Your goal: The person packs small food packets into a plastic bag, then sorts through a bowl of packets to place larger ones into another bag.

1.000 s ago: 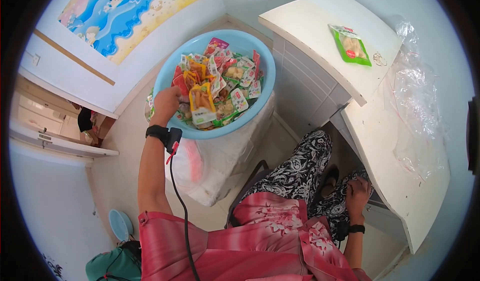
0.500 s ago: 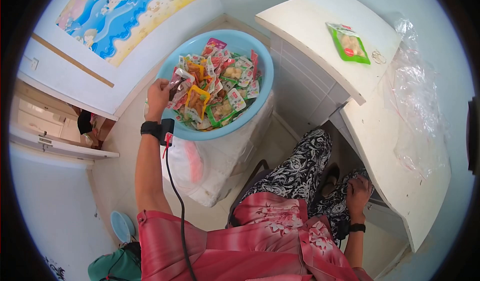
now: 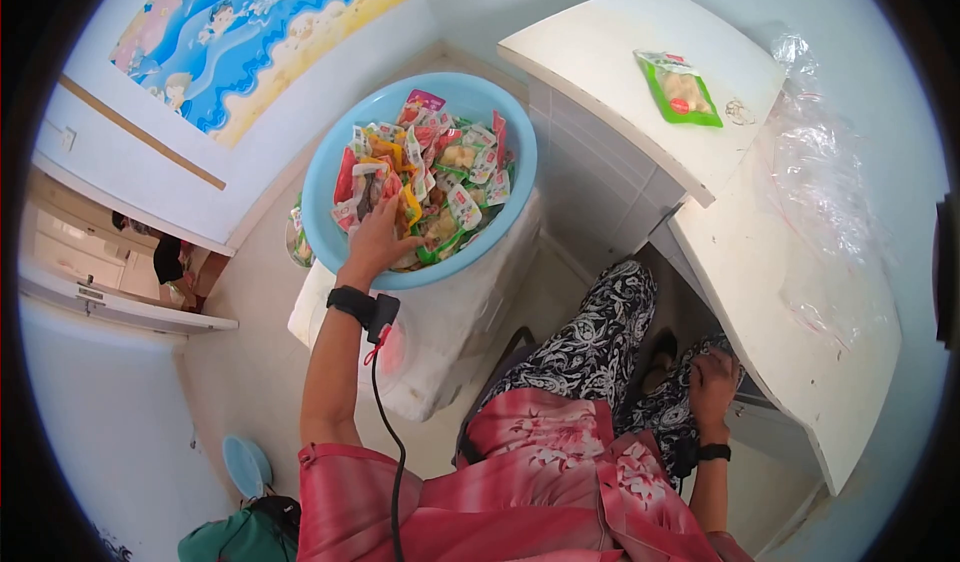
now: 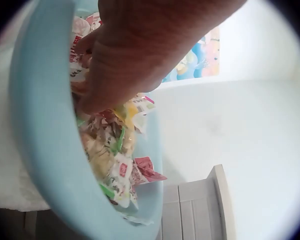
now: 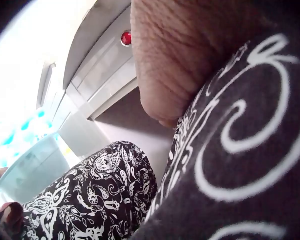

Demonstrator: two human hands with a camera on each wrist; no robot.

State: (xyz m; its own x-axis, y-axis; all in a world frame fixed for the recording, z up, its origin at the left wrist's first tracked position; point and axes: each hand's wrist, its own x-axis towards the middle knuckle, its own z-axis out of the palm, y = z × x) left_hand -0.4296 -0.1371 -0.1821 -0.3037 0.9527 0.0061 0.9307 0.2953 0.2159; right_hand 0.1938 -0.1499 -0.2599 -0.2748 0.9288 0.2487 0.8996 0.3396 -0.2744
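My left hand reaches over the near left rim of a light blue basin. Its fingers and thumb are spread among small snack packets, several with red, yellow or green edges. In the left wrist view, the hand dips past the basin wall, with its fingertips partly hidden among packets. My right hand rests on the patterned trouser leg, holding nothing. The right wrist view shows that hand's edge lying against the dark, white-swirled fabric.
The basin stands on a white block. On the white desk to the right lies a green-edged snack packet, with clear plastic bags beyond. Another packet shows outside the basin's left side. A black cable trails from the left wrist.
Half a second ago my left hand held a dark-filled packet at the basin's left side. Now it is off that packet, further right and lower, with fingers spread over the pile. My right hand stays put.
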